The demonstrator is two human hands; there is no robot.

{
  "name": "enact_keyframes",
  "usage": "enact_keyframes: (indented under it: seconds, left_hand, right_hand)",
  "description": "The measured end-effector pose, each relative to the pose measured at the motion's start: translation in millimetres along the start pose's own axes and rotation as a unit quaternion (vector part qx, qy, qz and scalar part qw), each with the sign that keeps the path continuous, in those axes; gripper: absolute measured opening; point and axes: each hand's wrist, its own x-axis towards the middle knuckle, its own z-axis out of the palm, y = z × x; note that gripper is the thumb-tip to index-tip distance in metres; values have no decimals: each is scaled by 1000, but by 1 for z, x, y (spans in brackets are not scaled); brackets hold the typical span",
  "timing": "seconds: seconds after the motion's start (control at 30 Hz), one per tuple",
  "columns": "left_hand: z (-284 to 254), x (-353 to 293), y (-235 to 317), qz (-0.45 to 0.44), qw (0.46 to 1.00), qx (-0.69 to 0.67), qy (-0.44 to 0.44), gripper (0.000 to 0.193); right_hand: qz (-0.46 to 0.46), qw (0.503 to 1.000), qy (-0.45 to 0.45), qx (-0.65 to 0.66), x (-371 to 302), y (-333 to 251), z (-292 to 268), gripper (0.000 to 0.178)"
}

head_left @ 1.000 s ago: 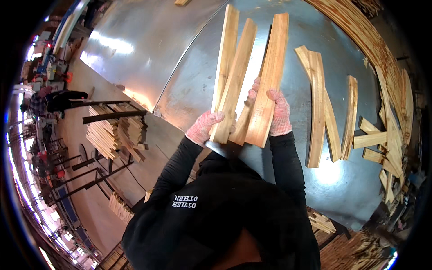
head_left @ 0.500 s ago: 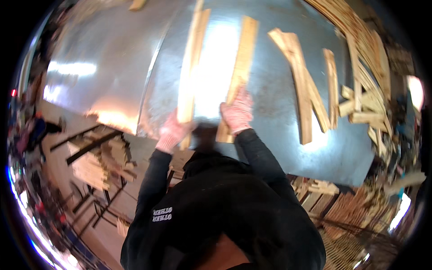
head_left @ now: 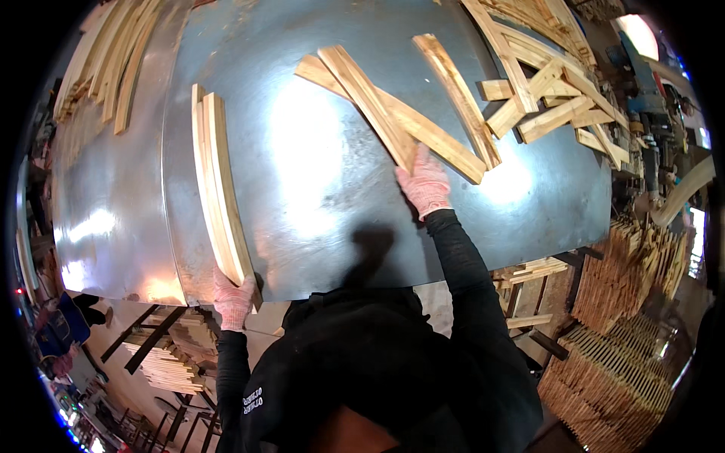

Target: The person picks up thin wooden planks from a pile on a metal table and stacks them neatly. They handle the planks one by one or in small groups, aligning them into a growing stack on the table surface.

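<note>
Near the front edge of the metal-topped table (head_left: 302, 257), my left hand (head_left: 234, 300), in a pinkish knit glove, is closed round the near end of a few wooden strips (head_left: 217, 181). These lie side by side, pointing away from me. My right hand (head_left: 425, 187), gloved alike, grips the near end of another wooden strip (head_left: 370, 106). That strip lies across a second strip (head_left: 438, 140), forming a narrow X. Just right of the pair lies a single strip (head_left: 457, 94), apart from my hands.
Long strips (head_left: 106, 57) are stacked at the far left of the table. A jumbled pile of short and long pieces (head_left: 555, 113) covers the far right. Below the table stand stacked wood (head_left: 162, 351) at left and large piles of slats (head_left: 612, 370) at right.
My right hand has left the strip it held and taken the end of one in the crossed pair. That strip now seems to lie with those in my left hand. The view has shifted right.
</note>
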Motion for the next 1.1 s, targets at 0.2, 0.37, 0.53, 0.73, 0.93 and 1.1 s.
enact_keyframes:
  seconds: [0.2, 0.37, 0.53, 0.73, 0.93, 1.1]
  left_hand:
    - [28, -10, 26, 127, 912, 322, 222, 99]
    - [80, -15, 189, -151, 836, -449, -279, 51]
    - [120, -24, 175, -60, 907, -386, -158, 43]
    - [111, -43, 141, -85, 931, -332, -124, 42]
    - [92, -54, 111, -56, 915, -386, -104, 46]
    - [67, -59, 91, -11, 899, -415, -137, 49]
  right_hand:
    - [-133, 530, -436, 715, 4, -45, 4, 57]
    - [-234, 847, -329, 347, 6, -64, 14, 64]
    - [-238, 927, 274, -93, 82, 45, 1, 88]
    - [-179, 980, -29, -77, 68, 66, -34, 78]
    - [-119, 700, -380, 593, 15, 15, 39, 36]
    - [-150, 847, -229, 457, -14, -48, 86, 42]
